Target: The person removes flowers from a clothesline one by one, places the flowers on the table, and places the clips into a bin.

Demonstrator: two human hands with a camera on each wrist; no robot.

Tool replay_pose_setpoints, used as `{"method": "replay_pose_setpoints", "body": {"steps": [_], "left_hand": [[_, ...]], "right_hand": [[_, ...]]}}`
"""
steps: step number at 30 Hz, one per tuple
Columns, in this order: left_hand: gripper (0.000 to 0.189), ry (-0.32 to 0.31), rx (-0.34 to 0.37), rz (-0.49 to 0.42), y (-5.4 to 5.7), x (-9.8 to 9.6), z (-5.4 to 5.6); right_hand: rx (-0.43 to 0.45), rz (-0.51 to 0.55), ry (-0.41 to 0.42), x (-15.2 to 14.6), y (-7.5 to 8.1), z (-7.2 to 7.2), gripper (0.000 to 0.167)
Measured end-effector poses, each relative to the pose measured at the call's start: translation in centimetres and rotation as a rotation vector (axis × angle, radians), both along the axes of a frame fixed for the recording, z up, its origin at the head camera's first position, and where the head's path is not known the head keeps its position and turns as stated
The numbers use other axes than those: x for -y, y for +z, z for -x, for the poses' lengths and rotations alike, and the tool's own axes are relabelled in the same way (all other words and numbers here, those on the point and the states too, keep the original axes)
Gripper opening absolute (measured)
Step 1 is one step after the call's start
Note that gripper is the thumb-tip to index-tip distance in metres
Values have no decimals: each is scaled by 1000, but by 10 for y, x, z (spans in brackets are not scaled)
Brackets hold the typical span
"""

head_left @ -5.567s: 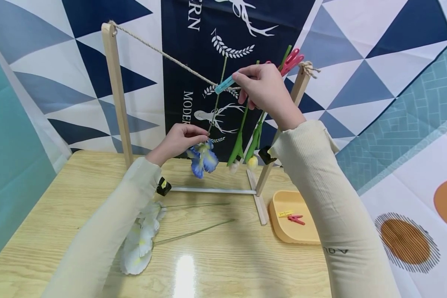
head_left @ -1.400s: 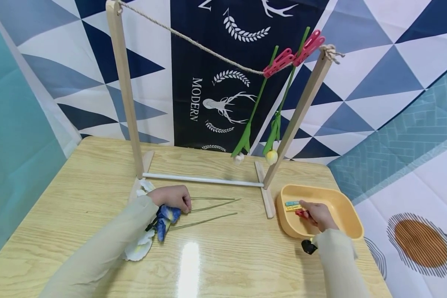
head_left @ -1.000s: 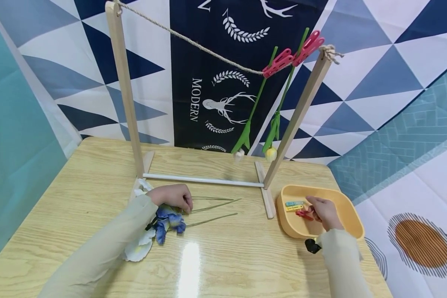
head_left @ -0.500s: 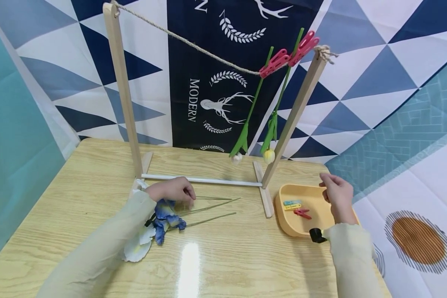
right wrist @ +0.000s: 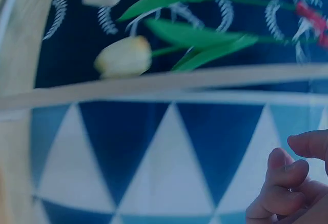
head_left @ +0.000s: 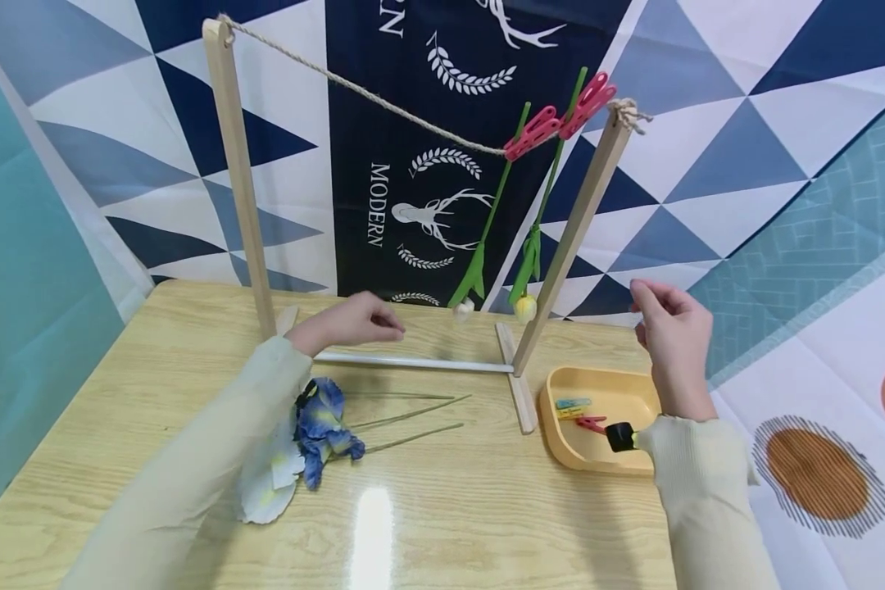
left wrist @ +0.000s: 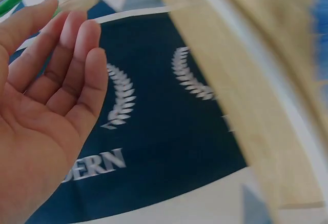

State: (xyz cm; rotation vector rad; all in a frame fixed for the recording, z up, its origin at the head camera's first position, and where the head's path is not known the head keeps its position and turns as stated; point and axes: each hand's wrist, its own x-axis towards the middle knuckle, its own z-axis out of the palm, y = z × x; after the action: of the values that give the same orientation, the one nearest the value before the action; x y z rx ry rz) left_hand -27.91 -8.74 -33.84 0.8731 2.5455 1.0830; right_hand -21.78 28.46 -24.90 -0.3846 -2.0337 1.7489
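Observation:
My left hand (head_left: 357, 319) hovers over the white crossbar (head_left: 413, 361), fingers loosely bent and holding nothing; the left wrist view shows its bare palm (left wrist: 46, 111). Below it on the table lie a blue iris (head_left: 324, 430) and white flowers (head_left: 269, 483), their stems pointing right. Raised above the orange bin (head_left: 560, 451), my right hand (head_left: 674, 336) is also without an object, its thumb and fingers loosely curled. Two tulips, one white (head_left: 464, 310) and one yellow (head_left: 525, 308), hang upside down from the rope (head_left: 369, 84) by red clothespins (head_left: 533, 133).
A wooden post (head_left: 238, 172) on the left and another post (head_left: 571, 246) on the right carry the rope. Inside the bin are a blue clothespin (head_left: 573, 403), a yellow one and a red clothespin (head_left: 591, 424). Patterned cloth hangs behind the table.
The iris, earlier held at the rope with a blue clothespin, now lies on the table and that clothespin is in the bin. Both hands have since lifted, empty, from the flowers and the bin.

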Motion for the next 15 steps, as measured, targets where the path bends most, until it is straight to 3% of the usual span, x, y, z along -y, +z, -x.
{"method": "replay_pose_setpoints", "body": {"steps": [7,15], "left_hand": [[19,88,-82,-62,46,-15,15],[22,168,-122,-157,76,-37,25]], "right_hand": [[-112,-283,68,36,47,-5,27],[-261,-540,230,82,101,3,31]]}}
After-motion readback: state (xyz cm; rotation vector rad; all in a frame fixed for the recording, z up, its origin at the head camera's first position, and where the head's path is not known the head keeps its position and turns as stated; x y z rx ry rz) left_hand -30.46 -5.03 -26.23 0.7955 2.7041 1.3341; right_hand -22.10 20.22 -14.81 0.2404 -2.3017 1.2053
